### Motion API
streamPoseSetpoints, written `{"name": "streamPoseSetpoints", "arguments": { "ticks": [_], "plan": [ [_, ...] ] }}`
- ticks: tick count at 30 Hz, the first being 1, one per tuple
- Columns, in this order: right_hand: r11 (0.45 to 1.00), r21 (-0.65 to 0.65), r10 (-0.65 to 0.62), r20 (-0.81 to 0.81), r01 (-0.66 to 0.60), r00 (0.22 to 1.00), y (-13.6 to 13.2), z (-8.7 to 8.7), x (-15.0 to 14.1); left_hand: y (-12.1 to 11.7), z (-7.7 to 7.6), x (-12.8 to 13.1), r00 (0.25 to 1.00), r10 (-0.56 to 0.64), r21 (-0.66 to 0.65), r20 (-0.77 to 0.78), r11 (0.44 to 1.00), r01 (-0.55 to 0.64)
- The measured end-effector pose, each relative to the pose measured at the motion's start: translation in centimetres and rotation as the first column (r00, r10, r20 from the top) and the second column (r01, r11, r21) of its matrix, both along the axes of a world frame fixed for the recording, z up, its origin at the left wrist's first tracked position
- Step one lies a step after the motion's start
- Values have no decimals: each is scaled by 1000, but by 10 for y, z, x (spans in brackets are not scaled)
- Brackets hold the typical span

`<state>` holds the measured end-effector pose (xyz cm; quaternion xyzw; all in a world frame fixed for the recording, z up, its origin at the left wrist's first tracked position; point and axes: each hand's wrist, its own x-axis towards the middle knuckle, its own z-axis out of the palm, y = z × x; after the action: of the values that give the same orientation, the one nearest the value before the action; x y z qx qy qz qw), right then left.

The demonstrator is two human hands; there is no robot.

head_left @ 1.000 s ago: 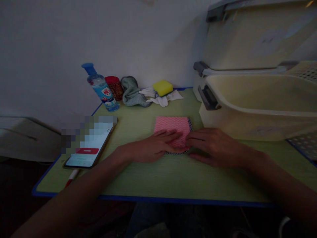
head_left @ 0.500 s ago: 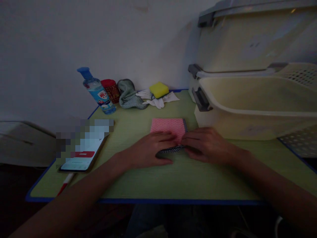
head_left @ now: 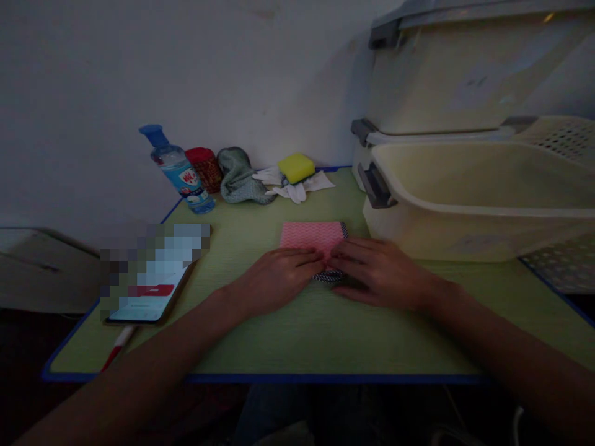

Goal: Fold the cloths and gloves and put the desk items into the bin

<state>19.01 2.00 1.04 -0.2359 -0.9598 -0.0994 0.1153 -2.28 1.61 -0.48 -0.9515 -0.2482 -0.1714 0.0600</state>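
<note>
My two bare arms, entering from the lower corners, converge near the centre. The left forearm slants up and rightward, the right forearm up and leftward. Left grip: back uppermost, fingers together and slightly bent, closure of the thumb indistinct. Right grip: back uppermost, fingers gently curved leftward, thumb apart below them. The two sets of fingertips lie near each other.

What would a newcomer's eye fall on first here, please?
Probably the pink cloth, on the table with the left hand and right hand at its near side. The yellow sponge on white gloves at the back may come next, then the lit phone at left.
</note>
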Motion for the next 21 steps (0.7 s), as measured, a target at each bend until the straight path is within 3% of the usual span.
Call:
{"name": "streamPoseSetpoints", "arguments": {
  "ticks": [5, 10, 13, 16, 21],
  "plan": [
    [998, -18, -55, 11, 55, 998, -1, -4, -4, 0, 2, -1, 1000, -10, -67, 16, 998, 11],
    [988, -106, -113, -4, 112, 994, 1, -2, -2, 5, 4, -8, 995, 8, -319, 101, 947, 25],
    [979, -169, -128, -53, 117, 990, 2, -2, 0, 9, 12, -14, 988, 12, -500, 156, 864, 69],
    [961, -252, -149, -143, 109, 978, 3, -2, 0, 12, 20, -19, 979, 102, -655, 179, 755, 41],
    [871, -478, -268, -274, 111, 924, 1, 2, -5, 18, 22, -21, 930, 290, -808, 225, 589, 12]
  ]
}}
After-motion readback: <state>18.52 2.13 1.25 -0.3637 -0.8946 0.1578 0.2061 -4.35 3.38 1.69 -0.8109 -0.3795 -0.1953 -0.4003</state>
